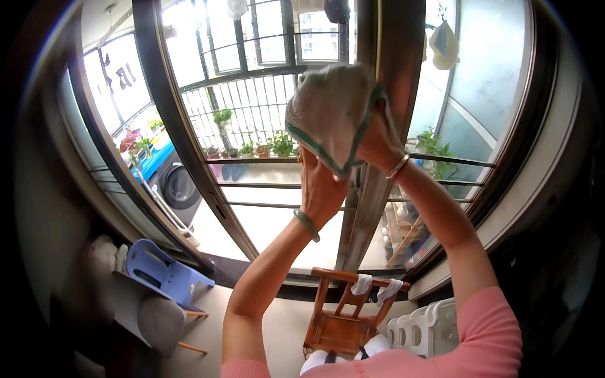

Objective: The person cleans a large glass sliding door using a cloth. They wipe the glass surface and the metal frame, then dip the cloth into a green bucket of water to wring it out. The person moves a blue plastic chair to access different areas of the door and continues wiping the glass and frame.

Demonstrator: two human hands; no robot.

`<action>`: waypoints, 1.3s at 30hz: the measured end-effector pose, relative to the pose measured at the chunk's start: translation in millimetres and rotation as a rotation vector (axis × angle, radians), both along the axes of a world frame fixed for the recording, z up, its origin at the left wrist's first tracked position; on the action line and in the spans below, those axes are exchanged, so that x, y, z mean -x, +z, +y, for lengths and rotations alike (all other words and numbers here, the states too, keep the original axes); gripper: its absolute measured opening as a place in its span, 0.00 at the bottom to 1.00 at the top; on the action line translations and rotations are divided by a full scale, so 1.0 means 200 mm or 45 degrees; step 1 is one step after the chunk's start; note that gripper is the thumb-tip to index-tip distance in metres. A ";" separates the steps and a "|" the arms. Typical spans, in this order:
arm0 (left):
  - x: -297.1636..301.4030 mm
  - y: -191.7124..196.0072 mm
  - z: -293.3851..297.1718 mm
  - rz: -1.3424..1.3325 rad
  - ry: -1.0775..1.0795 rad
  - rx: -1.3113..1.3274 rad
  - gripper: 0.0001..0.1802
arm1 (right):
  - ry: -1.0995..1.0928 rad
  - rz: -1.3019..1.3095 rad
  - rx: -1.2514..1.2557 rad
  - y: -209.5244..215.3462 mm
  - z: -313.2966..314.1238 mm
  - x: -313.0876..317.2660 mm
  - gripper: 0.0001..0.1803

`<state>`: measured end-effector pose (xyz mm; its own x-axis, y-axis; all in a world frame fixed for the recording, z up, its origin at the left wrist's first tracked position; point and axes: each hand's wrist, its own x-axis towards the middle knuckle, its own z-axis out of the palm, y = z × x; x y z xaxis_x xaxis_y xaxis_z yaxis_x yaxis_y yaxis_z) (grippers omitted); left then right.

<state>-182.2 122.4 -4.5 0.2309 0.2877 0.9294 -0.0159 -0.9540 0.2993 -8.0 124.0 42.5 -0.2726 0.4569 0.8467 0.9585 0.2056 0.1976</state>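
While the far side is filled by the door, the cloth is raised before it, long axis far to near, one corner pointed near. It is held by the right hand; the left hand's finger spread, hidden, cannot be told.

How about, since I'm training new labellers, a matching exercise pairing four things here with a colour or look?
1. cloth
2. plastic chair
3. wooden chair
4. washing machine

A. brown, white items hanging on its back
B. dark, with a round door
C. pale, edged in green
D. blue-violet, at the lower left

Pairs: 1-C, 2-D, 3-A, 4-B
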 end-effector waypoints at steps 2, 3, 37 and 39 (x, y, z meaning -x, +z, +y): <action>0.10 -0.06 0.11 0.045 -0.043 0.051 0.33 | -0.223 -0.172 -0.207 -0.04 0.00 0.16 0.28; 0.13 -0.08 0.13 0.039 -0.066 0.088 0.33 | -0.246 -0.142 -0.092 -0.05 -0.02 0.20 0.28; 0.17 0.56 0.58 0.285 -0.026 -0.695 0.31 | -0.254 0.100 -0.383 0.43 0.14 0.35 0.32; 0.10 0.74 0.68 0.154 -0.030 -0.784 0.30 | -0.085 0.164 -0.429 0.66 0.19 0.28 0.34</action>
